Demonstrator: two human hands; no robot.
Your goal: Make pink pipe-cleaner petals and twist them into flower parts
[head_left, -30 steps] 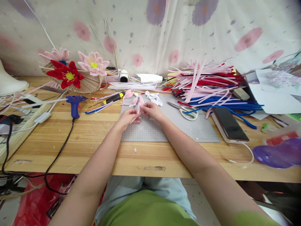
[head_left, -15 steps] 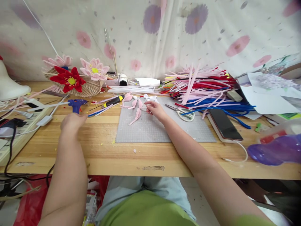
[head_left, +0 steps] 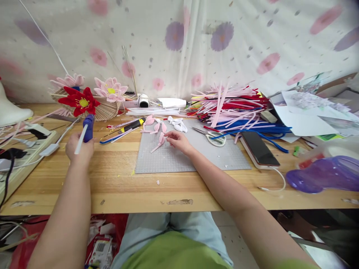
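My left hand is wrapped round the handle of a blue glue gun. A white glue stick juts from its back end toward me, and its nozzle is hard to make out against the red flower. My right hand hovers low over the grey cutting mat, fingers bent and slightly apart. Its fingertips are beside the nearest pink fuzzy petal; I cannot tell whether they touch it. More pink petals and white fuzzy pieces lie just behind.
Scissors lie on the mat's right side, before a pile of pipe cleaners. A phone lies farther right, near a purple bag-like object. A utility knife lies behind the mat; a power strip stands left.
My left hand has lifted and turned the glue gun, so its glue stick now points toward me. My right hand has come down nearer the closest pink petal. The view has shifted slightly.
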